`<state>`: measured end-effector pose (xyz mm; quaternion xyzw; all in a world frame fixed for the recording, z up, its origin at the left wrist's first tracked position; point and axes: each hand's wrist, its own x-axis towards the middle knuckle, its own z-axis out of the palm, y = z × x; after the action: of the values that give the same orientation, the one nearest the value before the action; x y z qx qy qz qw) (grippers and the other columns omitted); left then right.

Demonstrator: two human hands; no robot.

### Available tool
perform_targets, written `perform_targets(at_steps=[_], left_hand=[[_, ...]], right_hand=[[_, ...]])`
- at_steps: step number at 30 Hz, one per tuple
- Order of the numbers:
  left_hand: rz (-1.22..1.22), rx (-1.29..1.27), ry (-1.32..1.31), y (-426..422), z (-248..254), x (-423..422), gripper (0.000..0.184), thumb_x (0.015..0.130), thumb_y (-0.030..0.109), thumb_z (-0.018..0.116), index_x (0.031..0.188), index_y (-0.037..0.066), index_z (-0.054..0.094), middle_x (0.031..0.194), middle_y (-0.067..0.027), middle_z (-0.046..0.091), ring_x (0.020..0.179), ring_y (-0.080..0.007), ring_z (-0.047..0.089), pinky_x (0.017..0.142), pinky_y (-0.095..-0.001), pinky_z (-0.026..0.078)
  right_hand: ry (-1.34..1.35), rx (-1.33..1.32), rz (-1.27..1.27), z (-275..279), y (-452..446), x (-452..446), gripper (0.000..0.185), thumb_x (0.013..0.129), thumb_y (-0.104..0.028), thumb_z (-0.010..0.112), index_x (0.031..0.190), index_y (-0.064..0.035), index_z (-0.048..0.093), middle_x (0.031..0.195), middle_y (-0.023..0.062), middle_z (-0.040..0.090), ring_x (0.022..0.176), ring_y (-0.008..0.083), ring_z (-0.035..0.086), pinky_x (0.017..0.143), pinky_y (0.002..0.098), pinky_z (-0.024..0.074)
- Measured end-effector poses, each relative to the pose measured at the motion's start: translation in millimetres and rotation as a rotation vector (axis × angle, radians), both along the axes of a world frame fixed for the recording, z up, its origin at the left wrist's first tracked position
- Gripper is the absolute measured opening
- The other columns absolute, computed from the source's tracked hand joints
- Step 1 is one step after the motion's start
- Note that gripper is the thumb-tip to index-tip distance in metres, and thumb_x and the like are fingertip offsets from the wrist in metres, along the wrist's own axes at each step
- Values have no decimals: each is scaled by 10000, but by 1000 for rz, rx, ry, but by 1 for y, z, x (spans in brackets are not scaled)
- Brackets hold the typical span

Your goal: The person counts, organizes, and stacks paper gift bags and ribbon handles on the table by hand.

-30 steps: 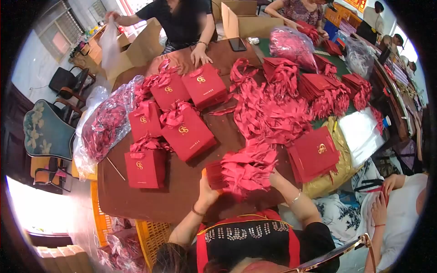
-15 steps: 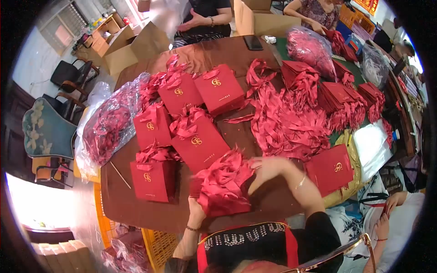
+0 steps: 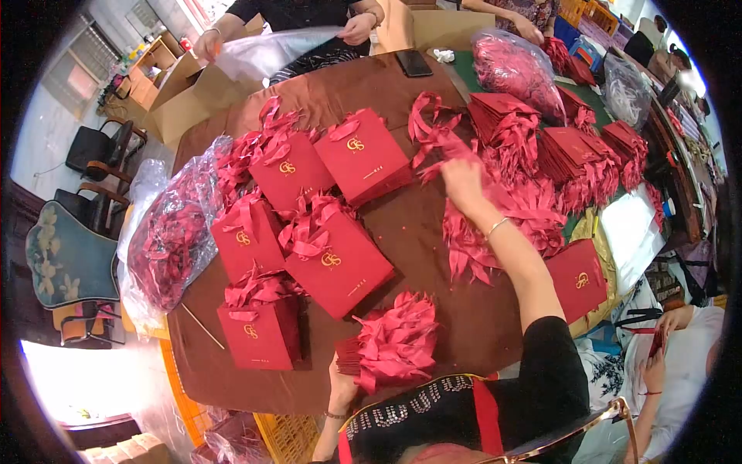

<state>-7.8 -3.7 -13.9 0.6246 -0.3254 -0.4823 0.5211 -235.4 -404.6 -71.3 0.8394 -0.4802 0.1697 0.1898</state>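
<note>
My left hand [image 3: 342, 380] is closed on the side of a stack of small red gift bags [image 3: 396, 340] at the table's near edge. Their loose ribbon handles bunch up over the top of that stack. Farther out, my right hand [image 3: 464, 182] reaches into a spread heap of red ribbons [image 3: 525, 213] and closes on some at its upper left edge; the fingers are partly hidden and slightly blurred. Left of it stand stacks of red gift bags with gold lettering, among them a large one [image 3: 340, 267] and one farther back [image 3: 365, 158].
A clear plastic bag of red ribbons [image 3: 174, 240] lies at the left edge, a thin stick [image 3: 202, 325] near it. More bag stacks [image 3: 576, 158] and a filled plastic bag [image 3: 516, 73] are at the right. A phone [image 3: 413, 63] lies at the back. Other people sit around the table.
My right hand has left the bag stack and moved up and away to the ribbon heap. My left hand stays on the stack. The person opposite now stretches a plastic sheet.
</note>
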Motion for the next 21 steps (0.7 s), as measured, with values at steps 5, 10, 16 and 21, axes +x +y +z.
perform_targets(at_steps=[5, 10, 16, 21], left_hand=[[8, 32, 40, 4, -19, 5, 413, 719, 23, 641, 1111, 27, 511, 988, -24, 580, 901, -116, 532, 811, -266, 432], [-51, 62, 16, -7, -6, 3, 360, 730, 11, 592, 1083, 18, 518, 957, -16, 583, 870, -111, 527, 773, -261, 434], [69, -37, 113, 11, -11, 15, 379, 755, 6, 524, 1133, 25, 507, 1045, -28, 559, 966, -140, 508, 836, -286, 408], [115, -441, 491, -21, 15, 26, 494, 904, 183, 422, 1353, 54, 261, 1340, -79, 358, 1184, -188, 391, 977, -331, 353]], right_hand=[[-57, 55, -282, 35, -13, -8, 297, 729, -117, 501, 1024, -78, 497, 1063, 89, 506, 952, 256, 499, 747, 452, 373], [32, 138, 218, 28, -20, 37, 384, 755, -135, 462, 1134, -120, 522, 1248, 85, 472, 1177, 237, 424, 949, 551, 279], [-141, 169, 1, 5, -48, 27, 309, 766, -118, 453, 1036, -86, 601, 1160, 116, 528, 1091, 258, 483, 906, 473, 340], [-836, 501, 317, 30, -44, 80, 440, 824, -282, 512, 1178, -21, 505, 1225, 171, 470, 1167, 307, 414, 984, 416, 300]])
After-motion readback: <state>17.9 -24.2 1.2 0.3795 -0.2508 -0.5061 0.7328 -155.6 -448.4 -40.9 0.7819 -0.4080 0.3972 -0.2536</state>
